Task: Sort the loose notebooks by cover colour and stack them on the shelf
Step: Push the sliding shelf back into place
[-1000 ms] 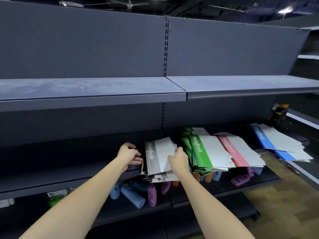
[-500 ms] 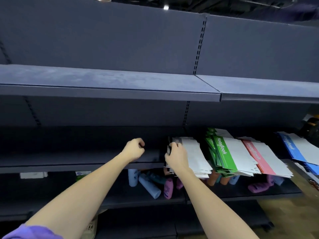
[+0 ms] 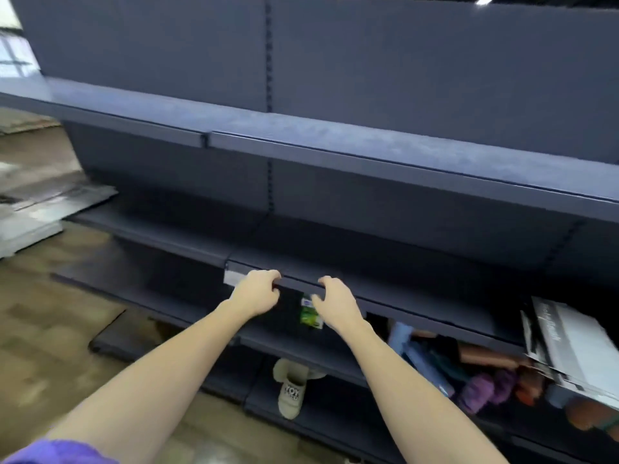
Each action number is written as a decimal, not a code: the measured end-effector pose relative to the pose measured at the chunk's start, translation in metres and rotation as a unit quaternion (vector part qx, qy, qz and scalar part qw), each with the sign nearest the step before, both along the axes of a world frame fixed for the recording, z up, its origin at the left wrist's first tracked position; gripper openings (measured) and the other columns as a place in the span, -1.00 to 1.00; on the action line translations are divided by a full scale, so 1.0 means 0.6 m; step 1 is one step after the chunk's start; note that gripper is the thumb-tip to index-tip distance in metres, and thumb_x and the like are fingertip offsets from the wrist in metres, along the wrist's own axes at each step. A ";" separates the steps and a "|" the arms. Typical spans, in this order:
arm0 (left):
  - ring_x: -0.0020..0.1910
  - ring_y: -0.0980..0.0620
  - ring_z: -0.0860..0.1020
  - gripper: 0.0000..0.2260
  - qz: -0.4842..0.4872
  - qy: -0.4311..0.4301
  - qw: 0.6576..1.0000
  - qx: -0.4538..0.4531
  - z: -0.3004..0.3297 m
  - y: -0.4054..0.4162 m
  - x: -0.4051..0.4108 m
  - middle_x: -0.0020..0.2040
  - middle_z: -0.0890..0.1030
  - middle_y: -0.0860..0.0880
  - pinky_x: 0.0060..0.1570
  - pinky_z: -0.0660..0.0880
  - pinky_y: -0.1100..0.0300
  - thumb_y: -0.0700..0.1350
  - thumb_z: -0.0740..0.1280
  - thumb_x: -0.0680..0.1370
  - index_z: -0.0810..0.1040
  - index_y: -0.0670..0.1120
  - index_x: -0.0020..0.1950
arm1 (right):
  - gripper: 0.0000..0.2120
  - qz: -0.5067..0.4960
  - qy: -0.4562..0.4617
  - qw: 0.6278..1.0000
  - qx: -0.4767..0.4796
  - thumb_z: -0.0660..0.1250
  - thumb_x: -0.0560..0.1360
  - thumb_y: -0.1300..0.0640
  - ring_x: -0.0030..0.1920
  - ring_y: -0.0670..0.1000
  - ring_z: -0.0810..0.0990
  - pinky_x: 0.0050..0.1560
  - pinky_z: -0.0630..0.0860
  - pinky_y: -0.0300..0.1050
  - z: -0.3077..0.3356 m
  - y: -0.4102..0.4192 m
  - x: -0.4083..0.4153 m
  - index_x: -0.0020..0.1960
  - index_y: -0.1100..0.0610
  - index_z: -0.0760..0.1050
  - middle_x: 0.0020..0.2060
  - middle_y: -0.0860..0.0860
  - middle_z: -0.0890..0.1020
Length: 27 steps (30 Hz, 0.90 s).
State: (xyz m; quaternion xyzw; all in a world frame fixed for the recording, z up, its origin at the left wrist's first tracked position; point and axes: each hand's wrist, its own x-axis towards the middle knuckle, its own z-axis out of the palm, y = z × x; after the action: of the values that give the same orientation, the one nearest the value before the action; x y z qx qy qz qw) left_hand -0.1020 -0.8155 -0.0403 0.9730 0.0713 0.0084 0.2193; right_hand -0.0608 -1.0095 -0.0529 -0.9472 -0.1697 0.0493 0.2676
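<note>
A stack of grey-and-white notebooks (image 3: pixel 569 343) lies at the far right end of the middle shelf (image 3: pixel 418 293), hanging over its front edge. The green, red and blue stacks are out of view. My left hand (image 3: pixel 256 291) and my right hand (image 3: pixel 335 304) hover side by side at the shelf's front edge, well left of the grey stack. Both have loosely curled fingers and hold nothing. The image is blurred by motion.
The upper shelf (image 3: pixel 335 139) juts out above my hands. Bottles (image 3: pixel 482 386) and a green packet (image 3: pixel 310 316) lie on the lower shelf, with a beige sandal (image 3: pixel 291 386) beneath. Grey panels (image 3: pixel 50 202) are piled on the floor at left.
My right hand let go of the grey notebook stack. The view swung left, and both hands moved left along the middle shelf, away from the notebooks.
</note>
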 end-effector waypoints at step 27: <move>0.36 -0.07 0.45 -0.56 0.211 0.053 0.973 0.080 -0.020 0.890 -0.047 0.41 0.49 -0.06 0.24 0.48 -0.03 -0.10 0.20 0.60 0.36 -0.01 0.50 | -0.56 0.233 0.004 0.972 0.045 0.26 0.60 0.09 0.36 0.10 0.42 0.30 0.43 0.02 -0.032 0.968 0.076 0.46 0.12 0.33 0.36 0.07 0.43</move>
State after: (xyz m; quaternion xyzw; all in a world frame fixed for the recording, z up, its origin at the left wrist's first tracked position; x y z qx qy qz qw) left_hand -0.1302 -0.2815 -0.0522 0.9493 0.2859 0.0086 0.1304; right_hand -0.0154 -0.4290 -0.0719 -0.8685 -0.3864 0.1067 0.2915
